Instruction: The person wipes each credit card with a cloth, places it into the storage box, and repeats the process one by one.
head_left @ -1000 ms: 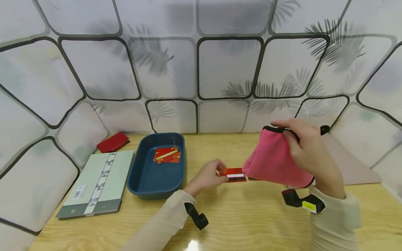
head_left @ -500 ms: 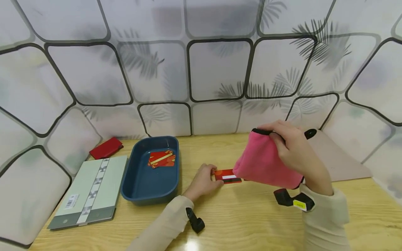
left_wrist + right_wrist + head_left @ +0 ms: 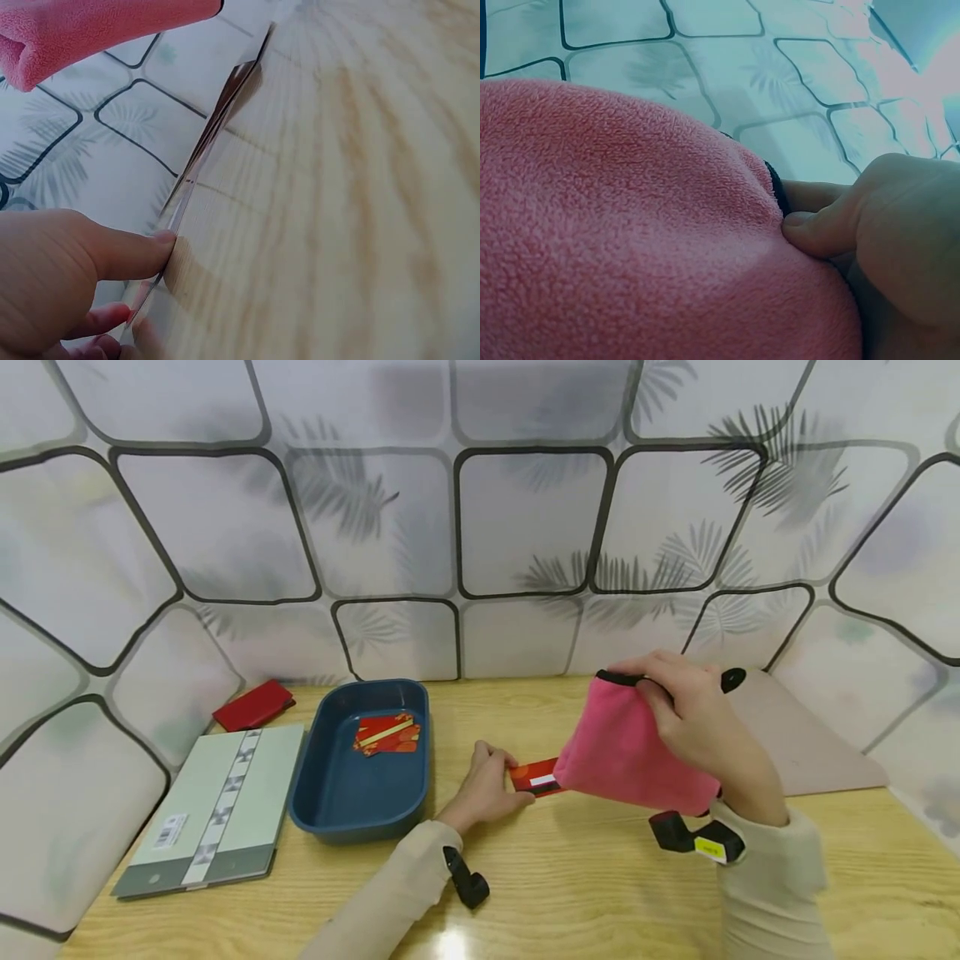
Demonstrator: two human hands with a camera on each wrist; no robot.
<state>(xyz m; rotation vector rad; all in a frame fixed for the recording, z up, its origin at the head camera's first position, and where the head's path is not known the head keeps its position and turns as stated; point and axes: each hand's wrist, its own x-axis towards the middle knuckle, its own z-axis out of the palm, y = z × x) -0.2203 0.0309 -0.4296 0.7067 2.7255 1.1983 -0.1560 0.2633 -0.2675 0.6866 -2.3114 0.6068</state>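
- Patterned wall [image 3: 532, 527]: it closed off the back and sides of my view.
- Wooden bench [image 3: 600, 885]: it carried everything below.
- Green folder [image 3: 266, 777]: it lay at far left, banded.
- Pale pink board [image 3: 806, 739]: at right, partly blocked from me by the right hand.
- Blue tray [image 3: 367, 797]: between folder and left hand.
- Pink cloth [image 3: 630, 743]: it hung above the bench and hid the red card's right end from my head camera.
- Right hand [image 3: 693, 718]: I saw its grip clamped on the cloth's black-trimmed edge.
- Left hand [image 3: 487, 789]: its grip pinched the card's left end.
- Red case [image 3: 253, 706]: just beyond the folder's far edge.
- Heap of red cards [image 3: 387, 735]: inside the tray, toward its far end.
- Red card [image 3: 531, 770]: between left hand and cloth; flat or slightly lifted, I couldn't tell.
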